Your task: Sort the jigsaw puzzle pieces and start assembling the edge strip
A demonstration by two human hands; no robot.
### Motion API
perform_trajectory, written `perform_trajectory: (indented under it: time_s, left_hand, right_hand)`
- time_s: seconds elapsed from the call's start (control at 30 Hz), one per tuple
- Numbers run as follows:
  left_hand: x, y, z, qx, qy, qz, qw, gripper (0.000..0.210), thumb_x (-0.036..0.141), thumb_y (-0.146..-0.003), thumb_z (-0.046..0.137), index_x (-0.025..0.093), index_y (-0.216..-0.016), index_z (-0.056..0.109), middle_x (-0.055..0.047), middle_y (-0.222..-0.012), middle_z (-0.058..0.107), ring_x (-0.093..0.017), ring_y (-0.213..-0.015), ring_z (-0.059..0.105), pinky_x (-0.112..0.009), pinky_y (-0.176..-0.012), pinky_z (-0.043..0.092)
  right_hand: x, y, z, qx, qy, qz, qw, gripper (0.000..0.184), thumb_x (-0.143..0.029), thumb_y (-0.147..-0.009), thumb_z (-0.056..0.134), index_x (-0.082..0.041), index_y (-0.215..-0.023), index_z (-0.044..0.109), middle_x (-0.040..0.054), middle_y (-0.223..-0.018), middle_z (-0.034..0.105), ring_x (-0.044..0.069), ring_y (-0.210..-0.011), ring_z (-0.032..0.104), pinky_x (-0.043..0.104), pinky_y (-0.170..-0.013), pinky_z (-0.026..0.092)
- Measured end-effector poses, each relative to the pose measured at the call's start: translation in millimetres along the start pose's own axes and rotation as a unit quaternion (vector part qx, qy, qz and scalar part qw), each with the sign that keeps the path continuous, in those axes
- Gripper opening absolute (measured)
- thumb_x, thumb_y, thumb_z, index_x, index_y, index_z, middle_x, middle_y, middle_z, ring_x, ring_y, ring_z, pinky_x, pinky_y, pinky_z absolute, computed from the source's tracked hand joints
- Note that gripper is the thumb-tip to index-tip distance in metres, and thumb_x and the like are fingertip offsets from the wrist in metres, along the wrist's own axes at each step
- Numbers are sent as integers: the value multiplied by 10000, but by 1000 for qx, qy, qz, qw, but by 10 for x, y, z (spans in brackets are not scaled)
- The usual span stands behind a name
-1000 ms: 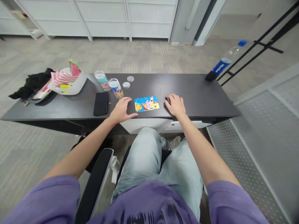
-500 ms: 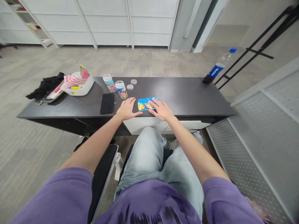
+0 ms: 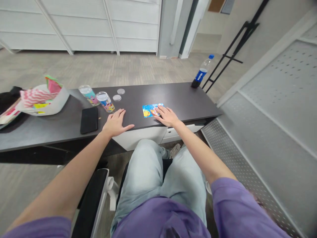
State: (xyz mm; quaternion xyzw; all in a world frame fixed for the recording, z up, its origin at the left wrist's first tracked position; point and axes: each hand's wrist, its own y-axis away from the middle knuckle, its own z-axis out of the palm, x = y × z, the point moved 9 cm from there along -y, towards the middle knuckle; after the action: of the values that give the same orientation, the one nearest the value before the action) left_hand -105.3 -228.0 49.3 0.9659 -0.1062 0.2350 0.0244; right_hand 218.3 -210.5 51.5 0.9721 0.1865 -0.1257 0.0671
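Note:
On the dark tabletop, a small blue card (image 3: 148, 111) with colourful cartoon pictures lies flat near the front edge. My right hand (image 3: 168, 116) rests over its right end, fingers spread. To the card's left, my left hand (image 3: 115, 124) lies on the table near the front edge, thumb stretched out and nothing in it. Just beyond that hand stands a clear cup with a cartoon print (image 3: 106, 102), and a second printed cup (image 3: 89, 95) is farther left. A black phone (image 3: 89, 120) lies left of my left hand.
Two round lids, one nearer (image 3: 117, 98) and one farther (image 3: 121, 91), lie past the cups. A white basket (image 3: 60, 101) of cloths and packets stands at the left. At the table's far right is a part-full Pepsi bottle (image 3: 200, 76). A grey perforated panel (image 3: 269, 99) rises beyond.
The view has turned to the right. My left hand has moved left, farther from the card, while my right hand stays on the card's right end.

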Motion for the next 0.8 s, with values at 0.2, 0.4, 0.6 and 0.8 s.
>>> perform_trajectory:
  time_s: [0.2, 0.4, 0.6, 0.8]
  left_hand:
    - [-44, -27, 50, 1, -41, 18, 999, 1297, 921, -942, 573, 226, -2034, 492, -210, -2116, 451, -465, -2039, 352, -765, -1690, 273]
    - [-78, -28, 71, 14, -56, 26, 998, 1257, 908, -981, 568, 276, -2062, 456, -201, -2091, 500, -489, -2023, 379, -807, -1659, 325]
    - [-112, -21, 102, 19, -55, 44, 997, 1252, 895, -1013, 574, 211, -2056, 466, -275, -2077, 491, -566, -1994, 401, -877, -1597, 369]
    - [-227, -30, 156, 28, -64, 60, 996, 1229, 918, -1041, 557, 203, -2037, 487, -308, -2055, 508, -621, -1952, 451, -923, -1528, 427]
  right_hand:
    - [682, 70, -272, 5, 6, 66, 998, 852, -729, -1298, 422, -322, -2035, 554, 7, -2153, 353, 298, -2029, 328, 567, -1680, 235]
    - [1312, 33, -438, 21, -3, 133, 991, 849, -736, -1297, 356, -354, -2028, 555, -17, -2163, 331, 334, -2035, 312, 640, -1672, 219]
    - [1838, -159, -569, 42, -12, 184, 982, 823, -703, -1345, 299, -299, -2011, 568, 71, -2173, 324, 326, -2038, 301, 645, -1664, 211]
    - [2163, -410, -747, 94, -12, 197, 976, 556, -613, -1335, 733, -319, -1806, 762, 173, -2048, 555, 418, -1865, 566, 739, -1574, 421]
